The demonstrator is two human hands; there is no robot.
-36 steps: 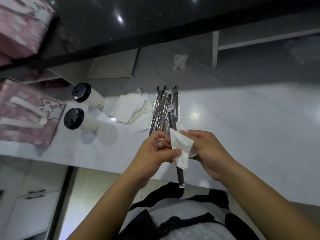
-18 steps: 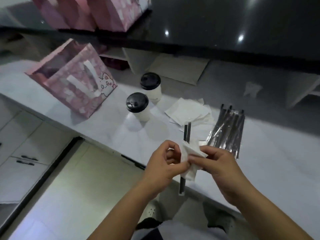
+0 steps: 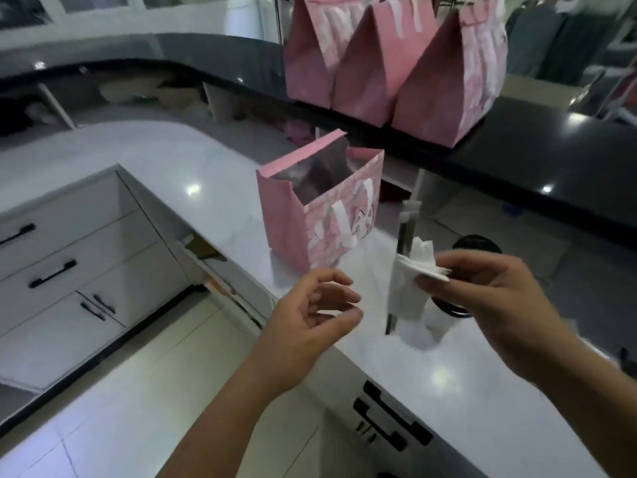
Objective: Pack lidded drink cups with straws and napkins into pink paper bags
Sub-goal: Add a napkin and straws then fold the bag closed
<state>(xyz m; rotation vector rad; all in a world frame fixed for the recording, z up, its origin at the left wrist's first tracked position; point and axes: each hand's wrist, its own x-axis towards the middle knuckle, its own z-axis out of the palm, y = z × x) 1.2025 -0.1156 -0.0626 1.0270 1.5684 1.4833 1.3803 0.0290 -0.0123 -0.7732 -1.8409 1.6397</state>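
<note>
Right fingers (image 3: 479, 265) pinch napkin (image 3: 410, 293) round straw (image 3: 405, 232); left fingers (image 3: 331, 276) loose, empty. Pink bag (image 3: 286, 219) open, contents unclear.

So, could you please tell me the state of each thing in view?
front bag, upright, open.
back bags, upright, tops shut.
straws, upright.
napkin, wrapped round straws, pinched by right hand.
cup, lidded.
left hand, empty, fingers relaxed.
drawer, ajar.

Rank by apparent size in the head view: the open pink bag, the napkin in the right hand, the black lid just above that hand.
1. open pink bag: clearly largest.
2. napkin: nearer the camera, which inflates it.
3. black lid: partly hidden behind the right hand, so its place below the napkin is unsure.
</note>
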